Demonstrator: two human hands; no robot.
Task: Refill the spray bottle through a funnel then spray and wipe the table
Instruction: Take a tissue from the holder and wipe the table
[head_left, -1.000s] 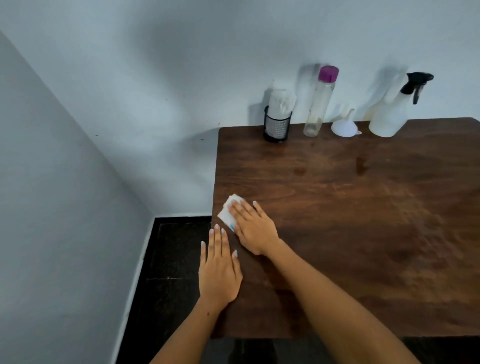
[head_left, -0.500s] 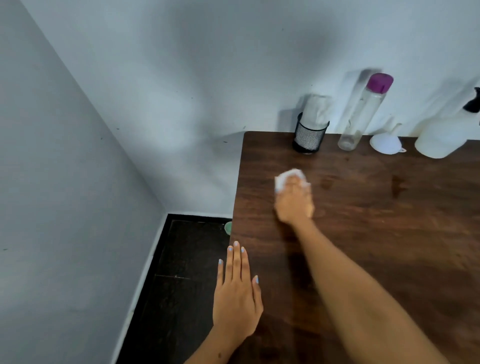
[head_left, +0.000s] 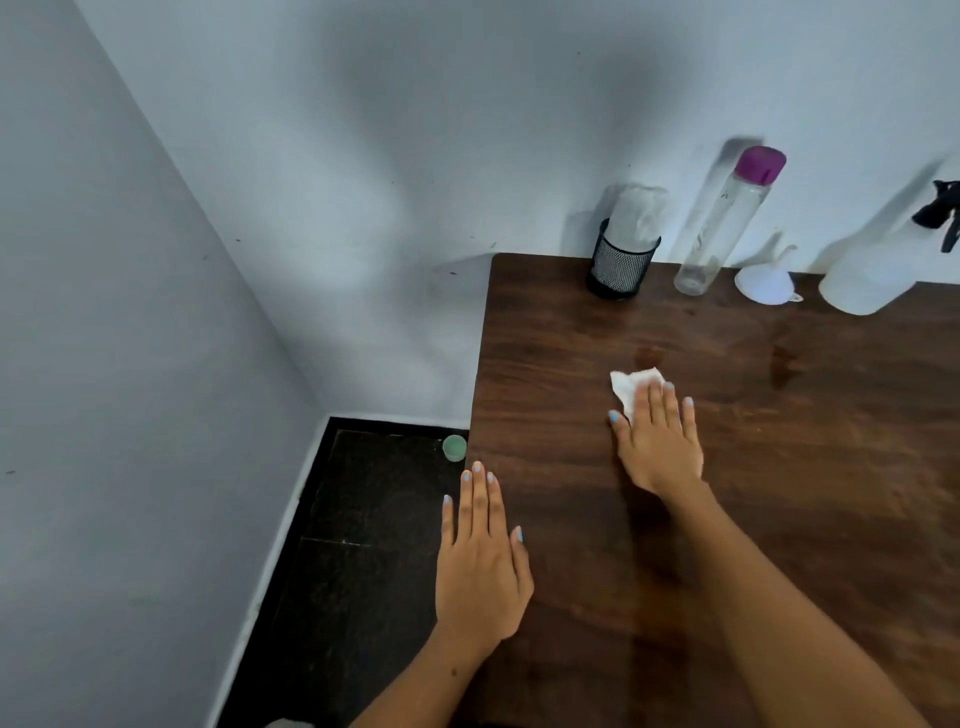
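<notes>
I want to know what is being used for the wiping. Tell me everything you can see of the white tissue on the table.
The white tissue is a small, crumpled, thin piece, paper by the look of it, lying flat on the dark wooden table towards its left rear part. The right hand presses it down with straight fingers laid over its near side, so only the far, left part shows. Nothing else touches it. A darker spot marks the wood just beyond it. Whether it is damp cannot be told.

No legible text or labels
</notes>
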